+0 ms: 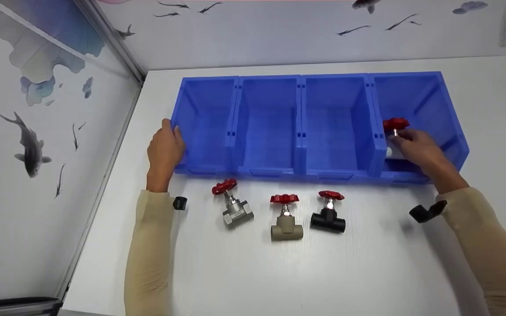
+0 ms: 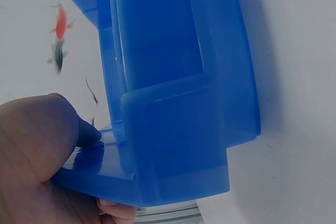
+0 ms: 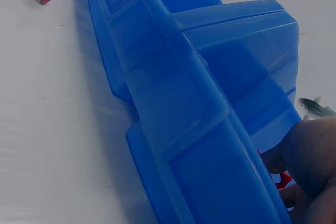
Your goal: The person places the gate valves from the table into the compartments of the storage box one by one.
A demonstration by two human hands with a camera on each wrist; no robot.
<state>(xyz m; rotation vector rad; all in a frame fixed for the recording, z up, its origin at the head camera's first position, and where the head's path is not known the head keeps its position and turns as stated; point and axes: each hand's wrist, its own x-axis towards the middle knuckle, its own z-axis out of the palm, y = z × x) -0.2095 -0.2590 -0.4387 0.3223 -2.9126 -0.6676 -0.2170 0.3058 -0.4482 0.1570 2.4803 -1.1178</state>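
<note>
In the head view my left hand (image 1: 165,147) grips the left side wall of the leftmost blue bin (image 1: 209,79). The left wrist view shows the thumb over the rim and fingertips beneath it. My right hand (image 1: 422,149) reaches into the rightmost blue bin (image 1: 453,116) and pinches a valve (image 1: 395,124) below its red handwheel. A white part of its body shows; the rest is hidden behind the hand. In front of the bins lie a silver metal valve (image 1: 238,212), a beige valve (image 1: 286,228) and a black valve (image 1: 328,220), each with a red handwheel.
Several blue bins stand joined side by side on the white table (image 1: 323,276). A white panel (image 1: 270,37) with painted fish rises behind them, and another panel (image 1: 59,175) stands at the left. Dark straps hang at both wrists.
</note>
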